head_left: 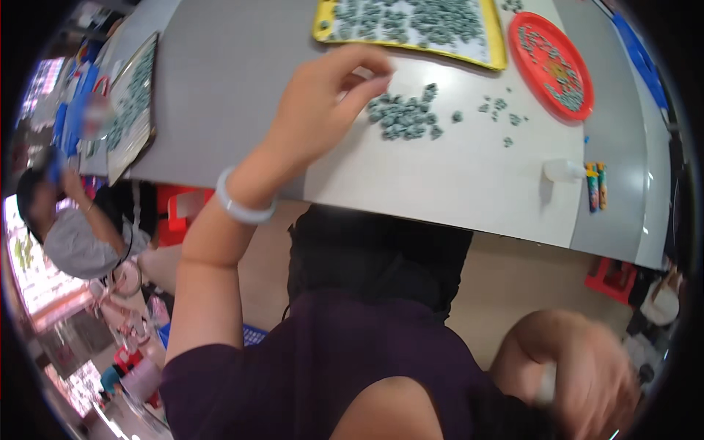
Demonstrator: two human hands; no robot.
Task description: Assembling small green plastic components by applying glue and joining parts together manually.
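Observation:
My left hand is over the table with its fingers curled and thumb and forefinger tips nearly together. Anything between those tips is too small or hidden to make out. Just right of it lies a loose pile of small grey-green pieces. Beyond the fingertips, a yellow-rimmed tray holds many similar pieces in rows on a white sheet. My right hand is at the lower right, off the table and beside my body. Motion smears its fingers, so their state and contents do not show.
A red round tray with small pieces stands at right. Nearer are a white bottle and two colourful tubes. Another filled tray lies far left, near a seated person. Red stools stand below the table.

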